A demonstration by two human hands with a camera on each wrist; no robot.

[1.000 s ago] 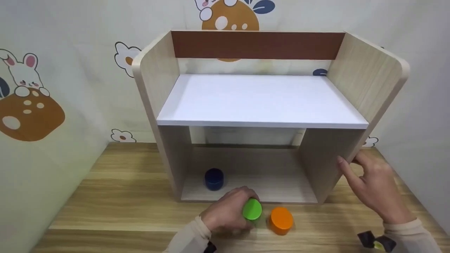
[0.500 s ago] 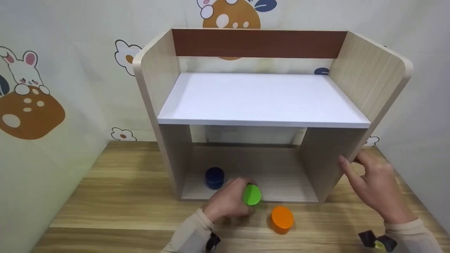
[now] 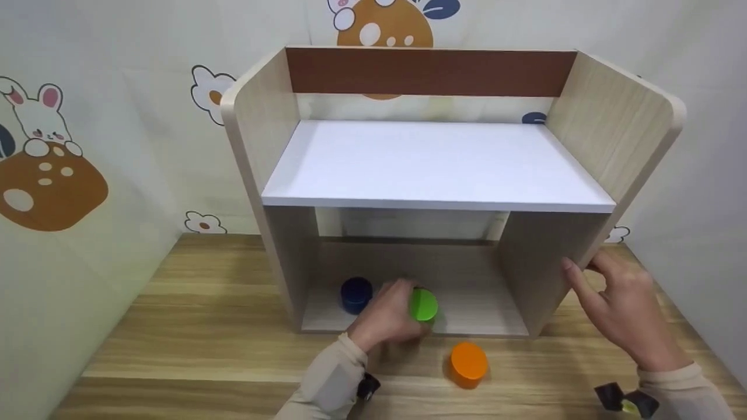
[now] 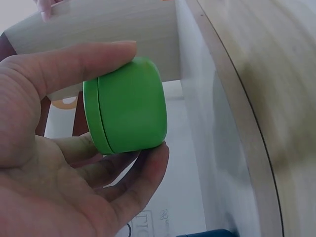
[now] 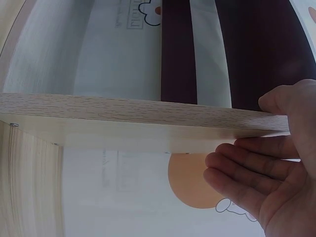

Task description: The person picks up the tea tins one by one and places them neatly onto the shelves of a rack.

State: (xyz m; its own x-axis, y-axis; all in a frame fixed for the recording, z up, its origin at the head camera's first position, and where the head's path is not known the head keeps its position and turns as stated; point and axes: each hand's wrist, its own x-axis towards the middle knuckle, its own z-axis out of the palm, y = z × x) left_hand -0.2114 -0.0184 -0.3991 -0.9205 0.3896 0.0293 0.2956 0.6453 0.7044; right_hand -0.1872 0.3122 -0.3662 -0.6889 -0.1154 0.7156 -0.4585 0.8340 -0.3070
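My left hand [image 3: 390, 315] grips a small round green lidded jar [image 3: 425, 304], raised at the front of the lower compartment. In the left wrist view the thumb lies along one side of the jar [image 4: 131, 106] and the fingers curl under the other. Just left of that hand, a dark blue jar [image 3: 356, 294] rests on the compartment floor. An orange jar [image 3: 468, 364] stands on the table before the shelf. At the right, my right hand [image 3: 624, 309] holds the front edge of the shelf's side panel [image 5: 123, 111], thumb inside and fingers outside.
The two-tier wooden shelf [image 3: 437, 166] has a white upper board and a brown back rail [image 3: 432, 71]. It stands on a wood-grain table [image 3: 192, 350]. Behind it hangs a patterned wall cloth [image 3: 146, 151]. Side panels bound the lower compartment.
My left hand has carried the green jar from above the table in front of the shelf forward into the lower compartment's opening. The right hand keeps its place on the panel.
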